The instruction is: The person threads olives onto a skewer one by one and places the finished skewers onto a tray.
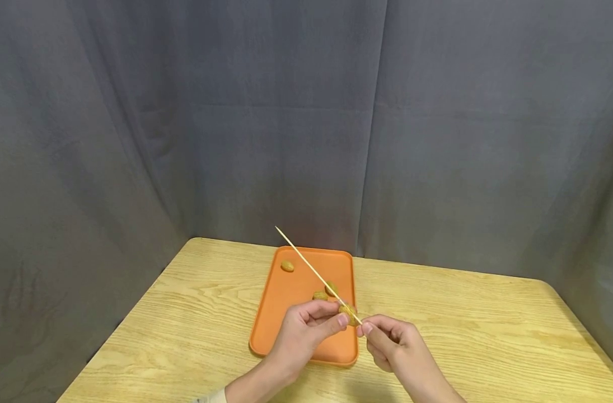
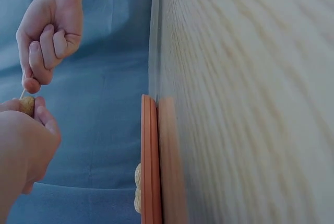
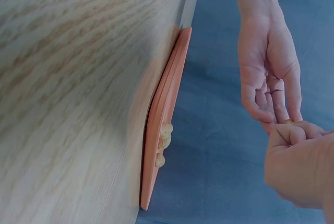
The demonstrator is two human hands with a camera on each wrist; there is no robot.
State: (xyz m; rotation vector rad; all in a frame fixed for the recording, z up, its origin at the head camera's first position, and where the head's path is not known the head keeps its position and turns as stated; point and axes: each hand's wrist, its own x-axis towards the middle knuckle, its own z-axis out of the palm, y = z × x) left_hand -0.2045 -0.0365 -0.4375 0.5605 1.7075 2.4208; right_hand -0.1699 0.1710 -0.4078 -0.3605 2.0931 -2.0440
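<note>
A golden-brown ball (image 1: 344, 314) with a rough surface is pinched between the thumb and fingers of my left hand (image 1: 306, 330), over the near right part of the tray. My right hand (image 1: 394, 341) pinches a thin wooden skewer (image 1: 306, 261) near its lower end, just right of the ball. From there the skewer slants up and left across the ball, its pointed end away from me. In the left wrist view, a short piece of skewer shows between the right fingertips and the held ball (image 2: 27, 106). Fingers hide most of the ball in the right wrist view.
Beneath my hands, an orange tray (image 1: 278, 319) lies on the wooden table (image 1: 467, 319). One brown ball (image 1: 287, 266) sits near its far left corner; two more, including this ball (image 1: 320, 295), lie together near its middle right. A grey curtain (image 1: 286, 140) hangs behind the table.
</note>
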